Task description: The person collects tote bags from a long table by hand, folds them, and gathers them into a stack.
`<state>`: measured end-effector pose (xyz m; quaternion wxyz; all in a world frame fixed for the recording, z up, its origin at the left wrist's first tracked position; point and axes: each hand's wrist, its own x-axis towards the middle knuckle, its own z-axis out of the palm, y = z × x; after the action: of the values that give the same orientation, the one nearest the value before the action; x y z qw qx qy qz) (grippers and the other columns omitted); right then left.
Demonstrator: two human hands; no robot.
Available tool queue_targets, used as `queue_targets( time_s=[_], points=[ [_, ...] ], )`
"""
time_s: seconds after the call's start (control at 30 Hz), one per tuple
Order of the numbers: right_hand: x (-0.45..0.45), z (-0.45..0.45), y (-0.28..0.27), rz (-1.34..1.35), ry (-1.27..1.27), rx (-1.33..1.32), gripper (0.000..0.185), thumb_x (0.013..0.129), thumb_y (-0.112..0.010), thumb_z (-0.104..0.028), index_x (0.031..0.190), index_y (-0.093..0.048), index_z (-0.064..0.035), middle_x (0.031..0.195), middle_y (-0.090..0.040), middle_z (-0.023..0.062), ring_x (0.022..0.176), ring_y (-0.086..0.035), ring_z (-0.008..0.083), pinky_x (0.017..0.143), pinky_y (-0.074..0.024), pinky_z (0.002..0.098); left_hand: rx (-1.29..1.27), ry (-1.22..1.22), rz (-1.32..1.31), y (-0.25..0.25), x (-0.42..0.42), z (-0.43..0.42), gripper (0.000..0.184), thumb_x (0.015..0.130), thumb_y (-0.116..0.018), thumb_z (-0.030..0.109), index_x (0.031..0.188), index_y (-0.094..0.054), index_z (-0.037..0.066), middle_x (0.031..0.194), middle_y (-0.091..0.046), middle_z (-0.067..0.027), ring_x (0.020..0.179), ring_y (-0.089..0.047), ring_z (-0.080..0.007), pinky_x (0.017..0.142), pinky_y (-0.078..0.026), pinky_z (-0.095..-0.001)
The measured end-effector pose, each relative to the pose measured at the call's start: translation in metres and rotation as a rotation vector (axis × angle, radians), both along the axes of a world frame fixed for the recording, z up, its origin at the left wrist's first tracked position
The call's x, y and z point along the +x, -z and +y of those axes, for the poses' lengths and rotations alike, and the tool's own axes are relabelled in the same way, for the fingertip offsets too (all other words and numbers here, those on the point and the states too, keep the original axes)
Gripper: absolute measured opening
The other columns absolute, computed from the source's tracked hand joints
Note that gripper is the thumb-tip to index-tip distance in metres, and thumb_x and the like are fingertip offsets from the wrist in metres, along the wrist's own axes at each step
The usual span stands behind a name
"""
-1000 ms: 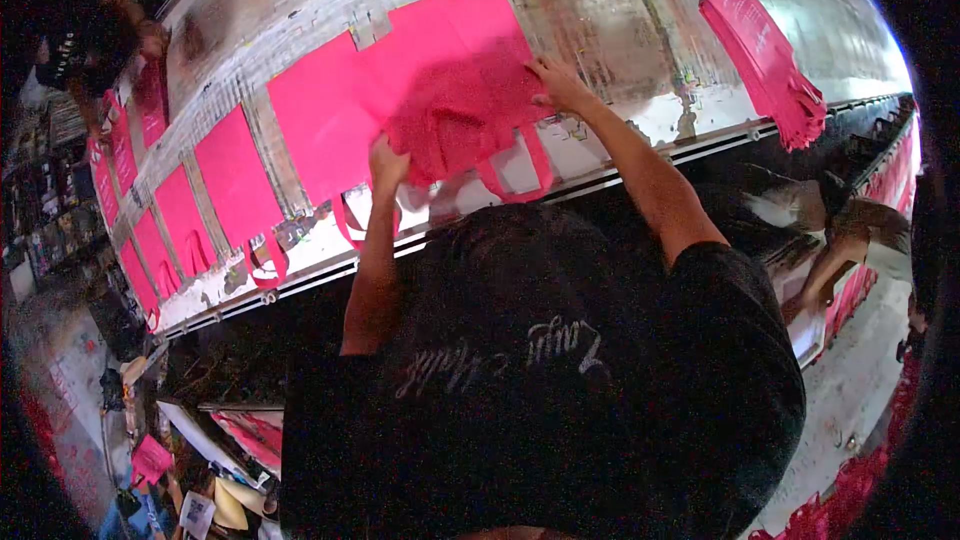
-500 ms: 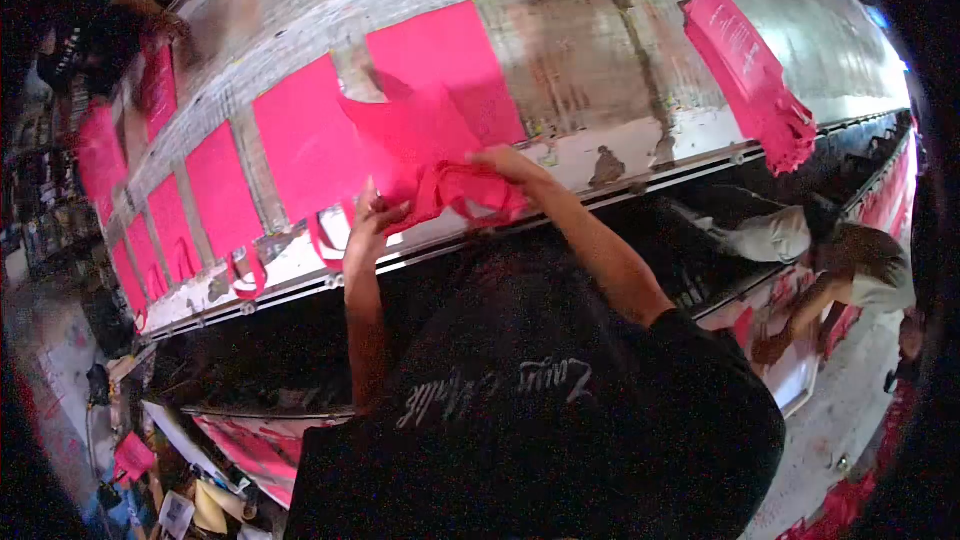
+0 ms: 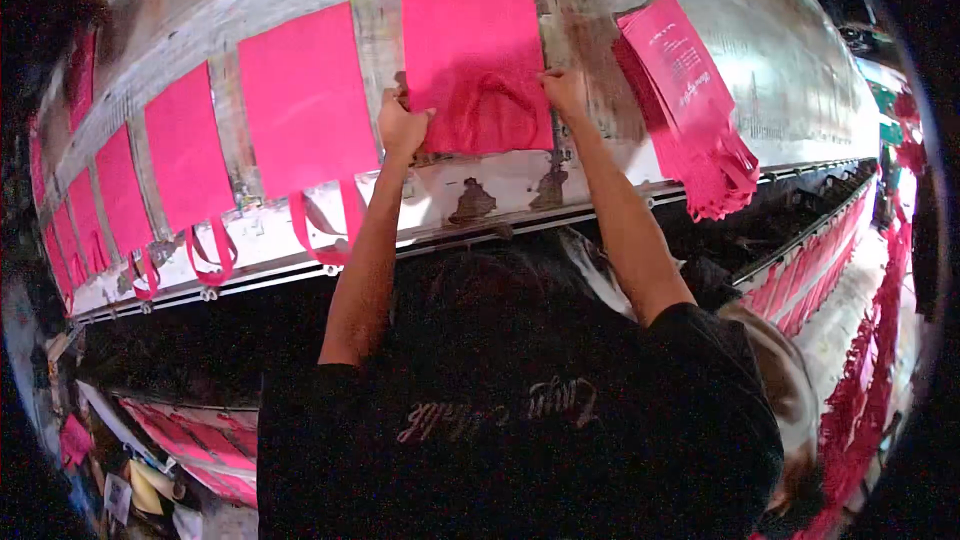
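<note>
A pink tote bag lies flat on the long table, its handles folded back over its lower half. At the bag's left edge, my left hand is closed with its fingers on the fabric. Opposite it, my right hand pinches the bag's right edge about halfway down. Just left of my left hand lies another pink tote bag, whose handles hang over the table's near edge.
More pink bags lie in a row leftward along the table. A stack of pink bags with white print rests to the right, handles over the edge. A metal rail runs along the near edge. Pink bags line another table behind.
The bag between my hands was raised and crumpled; now it is spread flat, handles folded onto it. My hands have moved apart to its two sides. The view has shifted rightward along the table.
</note>
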<state>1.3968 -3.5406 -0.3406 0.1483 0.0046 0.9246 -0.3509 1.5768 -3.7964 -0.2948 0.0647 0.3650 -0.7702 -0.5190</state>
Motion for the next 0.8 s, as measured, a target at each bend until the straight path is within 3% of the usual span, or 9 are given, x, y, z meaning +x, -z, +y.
queue_targets(
  time_s=[0.17,0.5,0.57,0.6,0.67,0.7,0.73,0.77,0.8],
  points=[
    [-0.001,-0.023,-0.034,-0.027,0.013,0.324,0.034,0.07,-0.075,-0.041,0.085,-0.073,-0.01,0.081,-0.069,0.0148,0.079,-0.068,0.0307,0.072,-0.0528,0.0404,-0.11,-0.091,-0.025,0.017,0.001,0.016,0.048,0.061,-0.083,0.015,0.097,-0.054,0.002,0.083,-0.065,-0.0121,0.076,-0.065,-0.0267,0.069,-0.05,-0.0368],
    [-0.016,-0.024,-0.016,0.009,-0.01,0.371,0.035,0.071,-0.073,-0.045,0.081,-0.072,-0.0109,0.088,-0.069,0.0174,0.085,-0.066,0.0353,0.075,-0.0521,0.0446,-0.251,-0.046,0.029,0.022,-0.012,0.012,0.048,0.064,-0.082,0.011,0.101,-0.053,0.002,0.077,-0.064,-0.0117,0.07,-0.064,-0.0282,0.069,-0.051,-0.0364],
    [-0.013,-0.025,-0.013,0.007,-0.049,0.434,0.035,0.075,-0.072,-0.039,0.091,-0.068,-0.0084,0.092,-0.067,0.0172,0.089,-0.064,0.0361,0.077,-0.0506,0.0443,-0.18,-0.03,-0.144,0.005,-0.018,0.015,0.056,0.065,-0.08,0.008,0.113,-0.052,0.004,0.096,-0.064,-0.0163,0.088,-0.063,-0.028,0.071,-0.051,-0.0367],
    [-0.012,-0.025,-0.01,-0.004,-0.046,0.436,0.035,0.075,-0.072,-0.039,0.091,-0.068,-0.0084,0.092,-0.067,0.0172,0.089,-0.064,0.0361,0.077,-0.0506,0.0443,-0.367,0.039,-0.206,-0.007,-0.026,0.02,0.059,0.066,-0.077,0.005,0.119,-0.05,0.005,0.108,-0.059,-0.0183,0.101,-0.057,-0.0281,0.077,-0.049,-0.0385],
    [-0.005,-0.022,-0.002,0.626,-0.229,0.305,0.041,0.076,-0.071,-0.03,0.108,-0.059,-0.0069,0.101,-0.061,0.0171,0.096,-0.059,0.0366,0.079,-0.0481,0.0441,-0.631,0.318,-0.127,-0.014,-0.028,0.019,0.067,0.069,-0.069,0.002,0.131,-0.046,0.011,0.136,-0.042,-0.0187,0.128,-0.037,-0.0303,0.099,-0.037,-0.0458],
    [-0.003,-0.015,0.004,0.611,-0.231,0.31,0.041,0.076,-0.071,-0.03,0.108,-0.059,-0.0069,0.101,-0.061,0.0171,0.096,-0.059,0.0366,0.079,-0.0481,0.0441,-0.698,0.496,-0.15,-0.005,-0.029,0.016,0.064,0.07,-0.068,0.005,0.13,-0.047,0.011,0.136,-0.042,-0.0173,0.128,-0.038,-0.0314,0.102,-0.033,-0.0465],
    [-0.001,-0.004,0.01,0.516,-0.475,0.208,0.045,0.076,-0.071,-0.027,0.113,-0.055,-0.0067,0.104,-0.058,0.0172,0.098,-0.056,0.0369,0.08,-0.0473,0.0437,-0.762,0.672,-0.17,0.009,-0.028,0.012,0.061,0.072,-0.066,0.007,0.13,-0.047,0.012,0.136,-0.042,-0.0159,0.127,-0.038,-0.0324,0.105,-0.029,-0.0472],
    [-0.002,0.001,0.012,0.423,-0.714,0.099,0.05,0.075,-0.071,-0.024,0.117,-0.05,-0.0064,0.107,-0.054,0.0173,0.099,-0.054,0.0371,0.08,-0.0465,0.0434,-0.922,0.708,-0.119,0.035,-0.022,0.007,0.066,0.072,-0.07,0.023,0.132,-0.045,0.012,0.14,-0.038,-0.014,0.129,-0.036,-0.0334,0.106,-0.028,-0.0491],
    [0.011,0.002,-0.01,0.353,-0.809,0.12,0.057,0.073,-0.072,-0.025,0.123,-0.049,-0.0082,0.117,-0.051,0.0177,0.111,-0.05,0.036,0.089,-0.0441,0.0446,-0.92,0.705,-0.122,0.026,-0.02,0.007,0.066,0.072,-0.07,0.023,0.132,-0.045,0.012,0.14,-0.038,-0.014,0.129,-0.036,-0.0334,0.106,-0.028,-0.0491]
  ],
)
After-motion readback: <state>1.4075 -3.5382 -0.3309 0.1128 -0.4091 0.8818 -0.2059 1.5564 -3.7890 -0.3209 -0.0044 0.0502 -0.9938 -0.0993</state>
